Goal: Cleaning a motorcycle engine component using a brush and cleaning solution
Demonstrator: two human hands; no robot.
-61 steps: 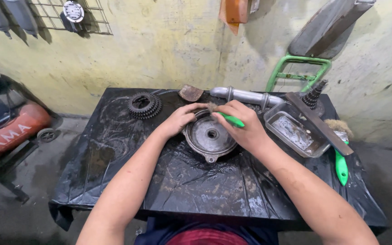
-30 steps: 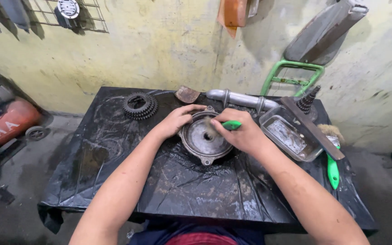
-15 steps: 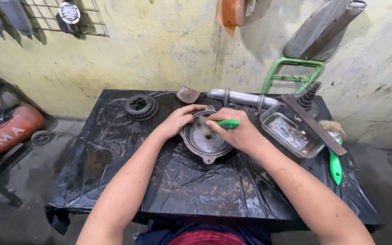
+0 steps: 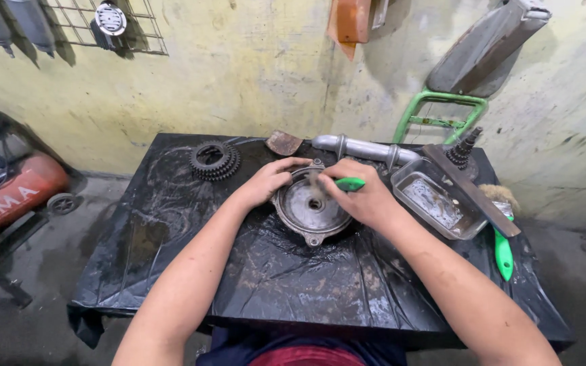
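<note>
White lettering marks the red machine (image 4: 15,196) at far left.

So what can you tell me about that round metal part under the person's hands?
The round metal cover is a grey, grimy dish-shaped casting with a small hole at its centre and a little lug at its near rim. It lies flat, hollow side up, in the middle of the black plastic sheet covering the table. The left hand grips its far left rim; the right hand, holding a green-handled tool, rests over its right side.
</note>
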